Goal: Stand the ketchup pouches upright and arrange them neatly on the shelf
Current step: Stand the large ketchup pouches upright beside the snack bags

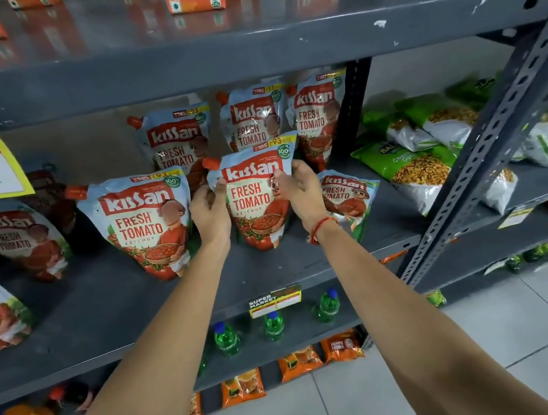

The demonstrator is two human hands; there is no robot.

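Shelf, grey metal, ran across mid-frame. At left-centre one ketchup pouch stood upright, leaning slightly. Left hand gripped the left edge of the centre pouch, fingers curled closed on it near the spout. Right hand clasped its right edge likewise; the pouch stood upright on the shelf. Right of it, a tilted pouch leaned low. Three pouches stood behind.

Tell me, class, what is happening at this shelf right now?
A person is tidying red-and-blue plastic ketchup pouches on a grey metal shelf. The left hand and the right hand grip the sides of one upright ketchup pouch in the front row. The pouch beside it on the right leans over, partly hidden by the right wrist. Others stand behind.
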